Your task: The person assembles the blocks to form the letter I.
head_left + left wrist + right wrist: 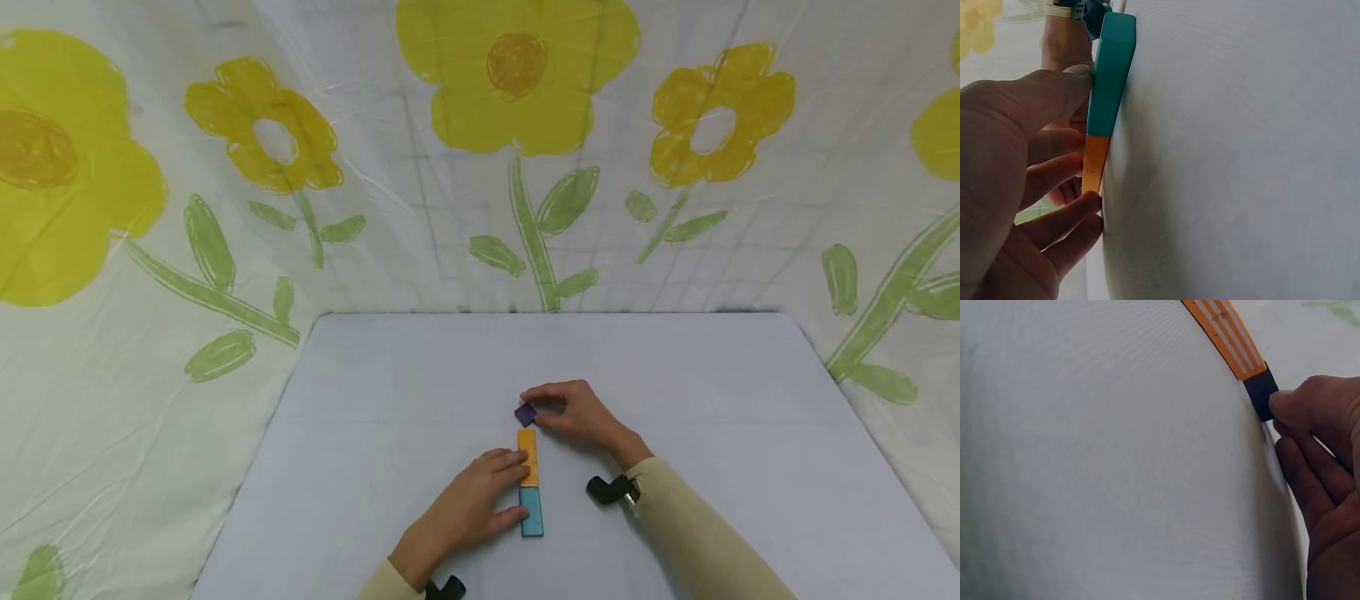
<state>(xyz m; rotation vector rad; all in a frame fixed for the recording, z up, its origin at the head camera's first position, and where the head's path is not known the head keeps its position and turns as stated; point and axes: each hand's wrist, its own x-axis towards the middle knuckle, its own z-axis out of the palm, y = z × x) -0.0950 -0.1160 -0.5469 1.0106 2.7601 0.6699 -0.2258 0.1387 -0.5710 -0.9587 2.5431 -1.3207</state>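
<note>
Nearest, the left hand (472, 508) rests open-fingered against one teal block (531, 512) and one orange block (528, 457) lying end to end on the surface (375, 417). Farther off, the right hand (573, 414) pinches one purple block (526, 414) just beyond the orange one.

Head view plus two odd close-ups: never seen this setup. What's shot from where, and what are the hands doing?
There is no machine here: a person works with two bare hands and wears three cameras. The wide picture comes from the head and looks down at a pale table in front of a flower-print cloth. The two close-ups come from cameras strapped to the wrists, so the table looks tilted in them.

An orange block and a teal block lie end to end on the table. The left hand rests against their side with straight fingers. The right hand pinches a small purple block at the orange block's far end.
</note>
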